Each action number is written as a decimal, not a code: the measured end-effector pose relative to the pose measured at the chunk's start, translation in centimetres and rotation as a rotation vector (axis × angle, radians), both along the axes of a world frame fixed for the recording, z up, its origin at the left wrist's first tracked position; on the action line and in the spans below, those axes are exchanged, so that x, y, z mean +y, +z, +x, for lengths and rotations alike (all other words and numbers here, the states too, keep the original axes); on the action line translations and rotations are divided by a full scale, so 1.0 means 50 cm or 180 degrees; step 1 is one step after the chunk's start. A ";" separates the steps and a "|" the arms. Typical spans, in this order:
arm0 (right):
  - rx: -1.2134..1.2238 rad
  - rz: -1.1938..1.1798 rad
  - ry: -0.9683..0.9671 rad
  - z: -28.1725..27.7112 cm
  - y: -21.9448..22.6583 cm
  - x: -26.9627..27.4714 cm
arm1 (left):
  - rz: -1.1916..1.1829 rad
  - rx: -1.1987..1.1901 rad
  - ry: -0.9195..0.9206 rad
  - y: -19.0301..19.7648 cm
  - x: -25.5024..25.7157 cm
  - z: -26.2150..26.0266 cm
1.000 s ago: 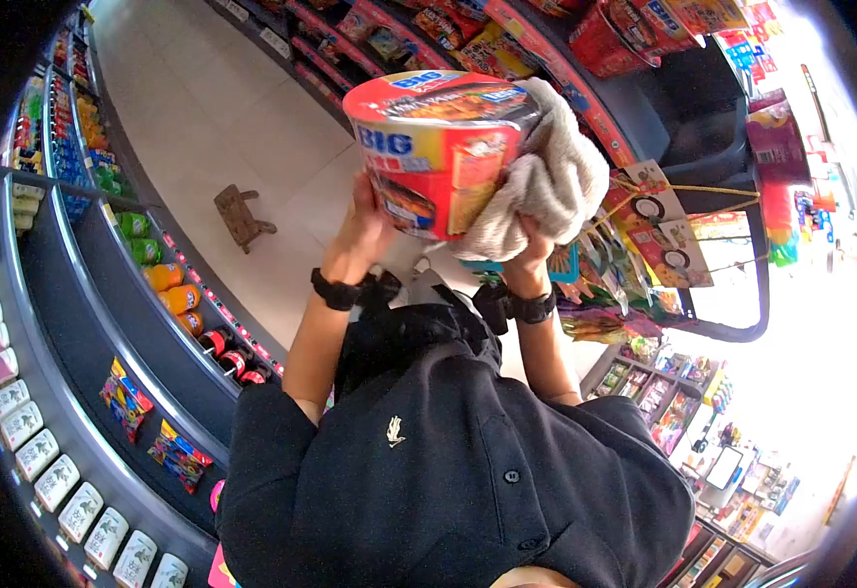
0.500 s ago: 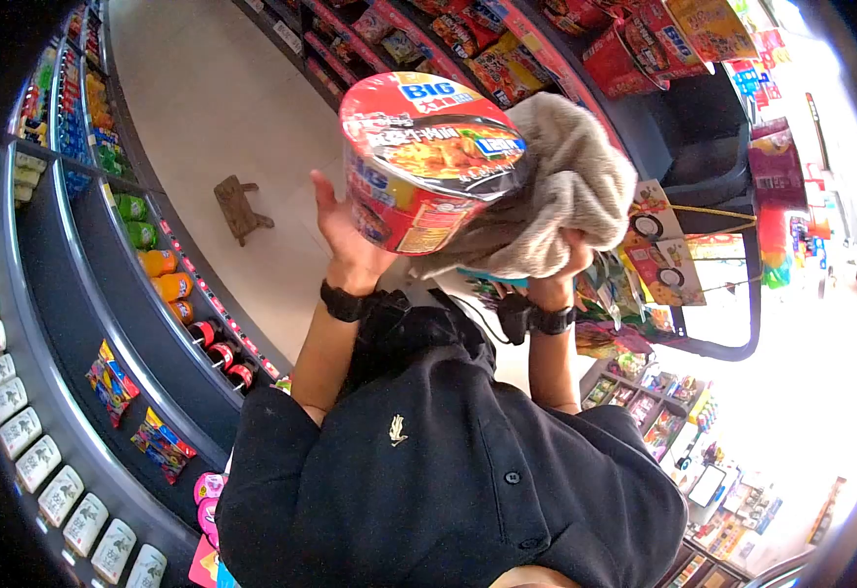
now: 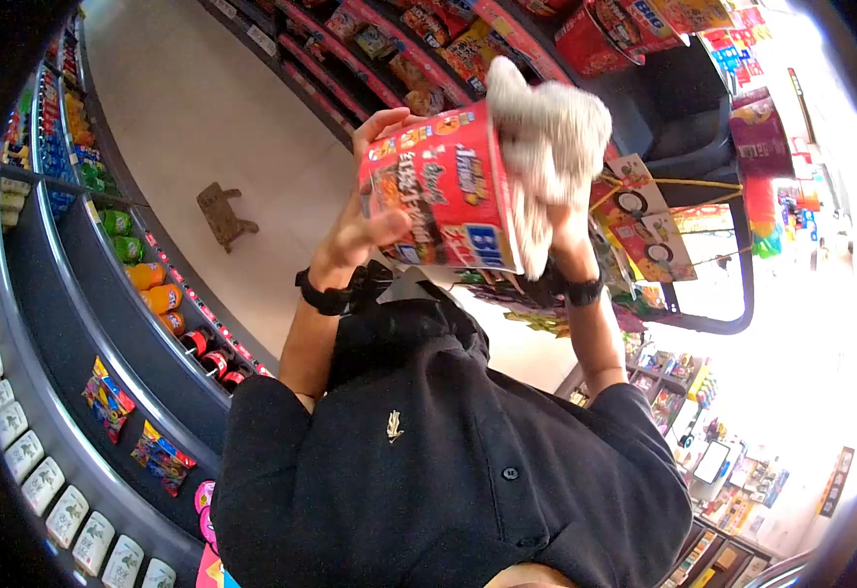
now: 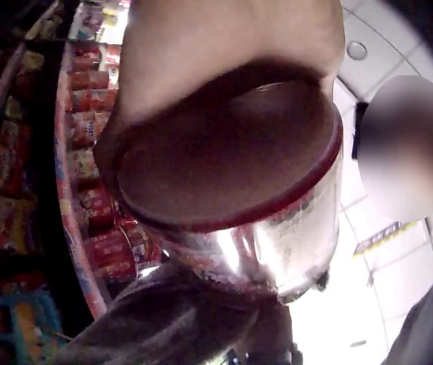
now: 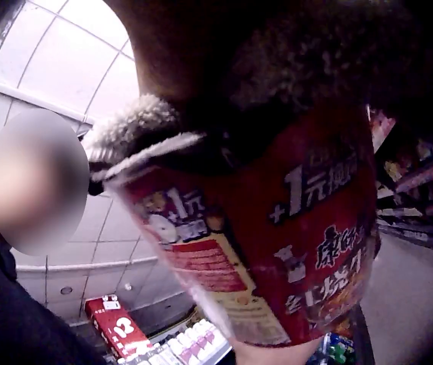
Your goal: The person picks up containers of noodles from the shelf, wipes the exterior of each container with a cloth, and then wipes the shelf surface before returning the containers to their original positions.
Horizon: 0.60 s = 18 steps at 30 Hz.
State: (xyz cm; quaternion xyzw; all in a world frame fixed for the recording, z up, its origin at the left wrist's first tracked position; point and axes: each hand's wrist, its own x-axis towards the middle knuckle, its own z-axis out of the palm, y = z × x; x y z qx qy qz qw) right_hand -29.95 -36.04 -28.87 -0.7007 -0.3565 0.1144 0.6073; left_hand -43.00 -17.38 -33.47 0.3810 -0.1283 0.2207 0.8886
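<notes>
Left hand (image 3: 365, 230): fingers curled around the tipped noodle tub (image 3: 438, 196).
Right hand (image 3: 561, 220): grips cloth (image 3: 551, 132) against tub's lid end.
Progress: wiping looks midway; tub not yet shelved.

Big red noodle cup (image 3: 443, 196), sealed, tipped on its side. Grey fluffy cloth (image 3: 546, 137) pressed against the cup's lid end.

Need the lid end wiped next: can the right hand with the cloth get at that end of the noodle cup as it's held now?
Probably yes: the right hand presses the cloth on the noodle cup; the left hand grips the far side.
</notes>
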 end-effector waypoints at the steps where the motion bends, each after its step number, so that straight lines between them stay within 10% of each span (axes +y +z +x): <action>1: -0.0100 0.0068 -0.0052 0.006 0.036 0.032 | 0.0258 0.0005 0.0268 0.005 -0.007 -0.005; 5: 0.0146 0.0143 -0.0373 -0.017 0.052 0.074 | -0.0342 0.0088 0.0703 -0.002 -0.040 0.005; 12: -0.1338 -0.0459 0.1756 -0.039 0.106 0.052 | -0.1591 0.0840 0.0058 -0.012 0.016 -0.035; 15: -0.0947 -0.0187 0.0956 -0.022 0.076 0.028 | -0.1760 -0.0418 -0.0749 -0.043 0.037 -0.037; 18: -0.0343 -0.0294 -0.0203 -0.018 0.057 0.060 | -0.1614 0.0839 0.0426 -0.047 -0.001 -0.032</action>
